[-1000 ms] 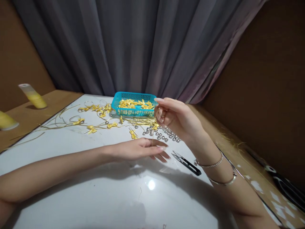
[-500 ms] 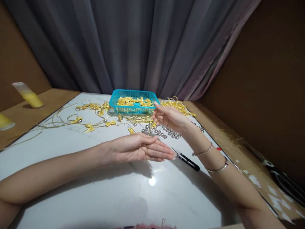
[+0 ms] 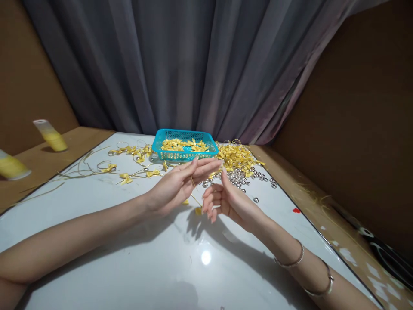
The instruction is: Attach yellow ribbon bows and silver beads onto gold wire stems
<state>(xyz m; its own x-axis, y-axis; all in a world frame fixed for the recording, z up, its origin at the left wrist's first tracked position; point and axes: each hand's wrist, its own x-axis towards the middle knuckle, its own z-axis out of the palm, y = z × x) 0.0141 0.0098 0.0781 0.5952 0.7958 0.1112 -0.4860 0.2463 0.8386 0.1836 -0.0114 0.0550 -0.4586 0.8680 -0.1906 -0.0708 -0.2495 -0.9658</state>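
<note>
My left hand (image 3: pixel 179 185) is held over the middle of the table, fingers stretched out and thumb raised. A thin gold cord (image 3: pixel 193 181) passes across its fingers and hangs down to a small yellow bow (image 3: pixel 198 211). Close below and to the right is my right hand (image 3: pixel 229 200), its thumb up and apart from loosely curled fingers, nothing visible in its grasp. Its fingertips are near the bow; whether they touch it I cannot tell. Behind both hands lie a pile of yellow bows (image 3: pixel 237 157) and small silver heart-like charms (image 3: pixel 237 177).
A turquoise basket (image 3: pixel 185 156) with yellow bows stands at the back of the white table (image 3: pixel 155 267). Corded bows (image 3: pixel 125 178) are spread on the left. Two yellow spools (image 3: pixel 53 137) stand at the far left. A red scrap (image 3: pixel 296 210) lies near the right edge.
My right hand has moved down and toward me, from behind my left hand to in front of it. My left hand has risen and tilted. The black thread snips are no longer visible.
</note>
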